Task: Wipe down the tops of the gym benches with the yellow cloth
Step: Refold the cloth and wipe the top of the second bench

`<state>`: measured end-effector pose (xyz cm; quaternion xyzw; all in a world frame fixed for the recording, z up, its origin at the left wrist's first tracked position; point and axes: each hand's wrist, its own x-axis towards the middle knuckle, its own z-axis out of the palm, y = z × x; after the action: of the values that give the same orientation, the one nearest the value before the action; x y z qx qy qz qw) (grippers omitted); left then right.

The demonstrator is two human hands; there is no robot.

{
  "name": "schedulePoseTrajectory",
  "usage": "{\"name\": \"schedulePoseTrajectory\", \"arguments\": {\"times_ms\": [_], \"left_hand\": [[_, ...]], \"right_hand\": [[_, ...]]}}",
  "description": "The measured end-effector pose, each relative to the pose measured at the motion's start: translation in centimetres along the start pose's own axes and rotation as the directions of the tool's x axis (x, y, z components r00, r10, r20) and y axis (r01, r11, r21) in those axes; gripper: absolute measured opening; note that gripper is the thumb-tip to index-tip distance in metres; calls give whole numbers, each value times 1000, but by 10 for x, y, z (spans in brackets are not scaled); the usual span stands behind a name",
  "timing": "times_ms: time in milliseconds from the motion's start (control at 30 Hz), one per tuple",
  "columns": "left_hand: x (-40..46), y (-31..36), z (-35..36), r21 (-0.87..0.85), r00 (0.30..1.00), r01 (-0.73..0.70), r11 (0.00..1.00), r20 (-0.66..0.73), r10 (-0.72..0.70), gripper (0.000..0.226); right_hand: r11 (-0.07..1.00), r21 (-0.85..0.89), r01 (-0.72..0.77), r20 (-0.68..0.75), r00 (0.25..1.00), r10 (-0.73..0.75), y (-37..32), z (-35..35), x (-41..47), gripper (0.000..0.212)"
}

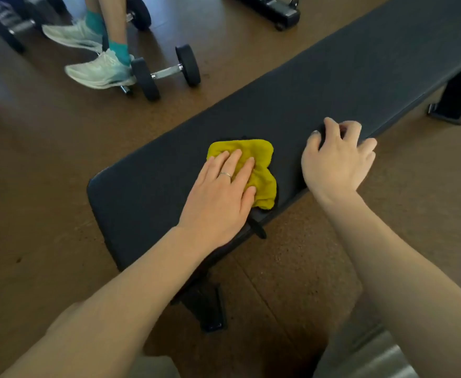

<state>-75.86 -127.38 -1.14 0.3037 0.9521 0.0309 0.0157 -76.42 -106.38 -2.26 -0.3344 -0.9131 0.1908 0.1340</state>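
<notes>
A long black padded gym bench (pixel 333 85) runs from the lower left to the upper right. The yellow cloth (pixel 262 159) lies crumpled on its top near the near end. My left hand (pixel 221 197) presses flat on the cloth with straight fingers, covering its left part. My right hand (pixel 335 159) rests on the bench's right edge, its fingers curled over the edge of the pad.
Another person's feet in white shoes (pixel 98 72) stand at the upper left beside a black dumbbell (pixel 166 72). More dumbbells (pixel 139 12) and black equipment (pixel 278 12) lie further back. The bench's legs (pixel 210 309) stand on brown floor.
</notes>
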Motion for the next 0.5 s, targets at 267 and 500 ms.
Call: {"name": "schedulePoseTrajectory", "arguments": {"times_ms": [267,500], "left_hand": [[8,36,-3,2,983,174,985,57,-173,62],[26,37,-2,-54,971,239,969,28,-238,59]], "right_hand": [[946,-94,309,7,951,-310,6,8,39,46],[924,-156,349,33,937,-348,7,11,40,47]]}}
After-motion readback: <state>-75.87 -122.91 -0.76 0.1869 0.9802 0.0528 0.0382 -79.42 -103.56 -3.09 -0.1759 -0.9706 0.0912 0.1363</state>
